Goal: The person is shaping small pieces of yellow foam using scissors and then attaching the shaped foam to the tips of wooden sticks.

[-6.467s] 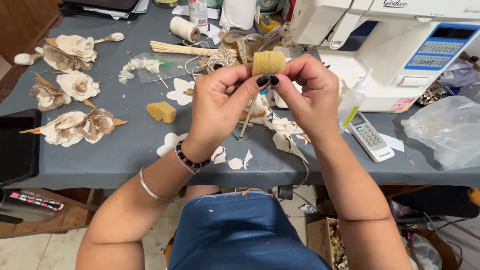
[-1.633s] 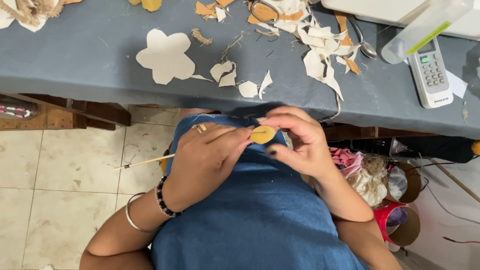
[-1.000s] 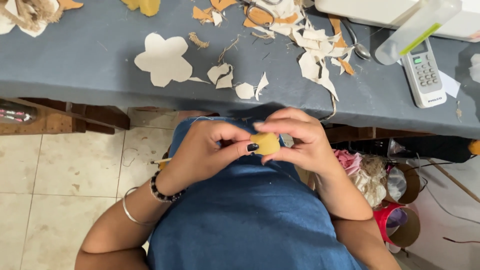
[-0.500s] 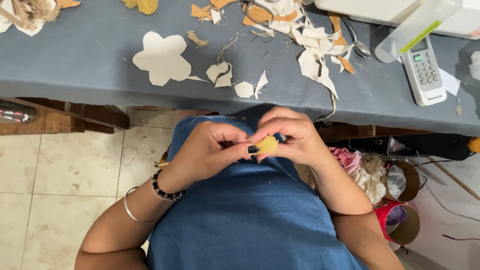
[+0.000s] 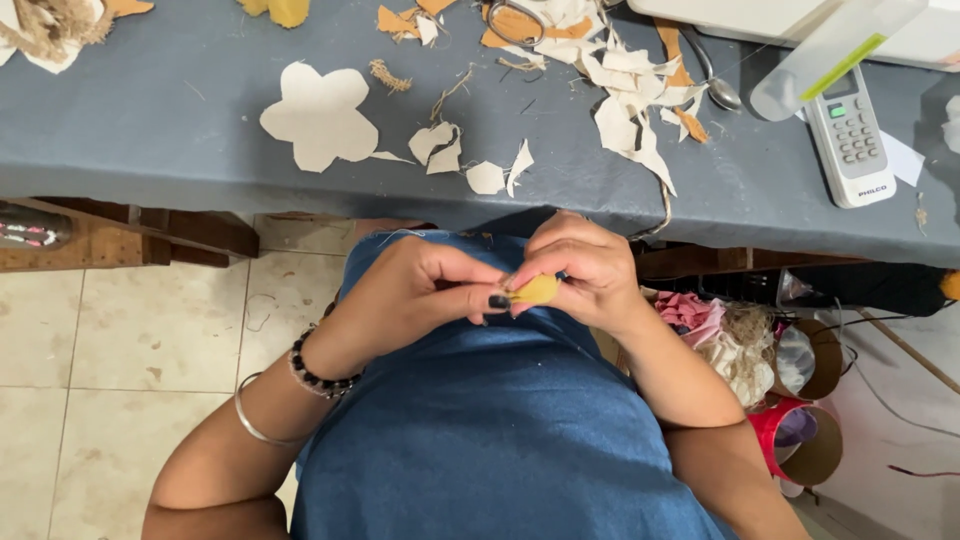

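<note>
Over my lap, both hands pinch a small yellow fabric piece [image 5: 536, 291]. My left hand [image 5: 420, 290] grips it from the left with thumb and fingertips. My right hand [image 5: 580, 265] curls over it from the right and hides most of it. The piece sits just below the front edge of the grey table [image 5: 150, 150]. A cream flower-shaped cutout [image 5: 318, 115] lies flat on the table, up and to the left of my hands.
Cream and tan fabric scraps [image 5: 620, 85] lie scattered along the table. A white remote control [image 5: 850, 140] and a clear bottle [image 5: 825, 55] rest at the right. Scissors [image 5: 520, 22] lie near the top. Cups and fabric bundles [image 5: 760, 350] stand on the floor at right.
My hands came down from above the table to my lap with the yellow piece. In the last second they have closed tighter around it and barely shifted.
</note>
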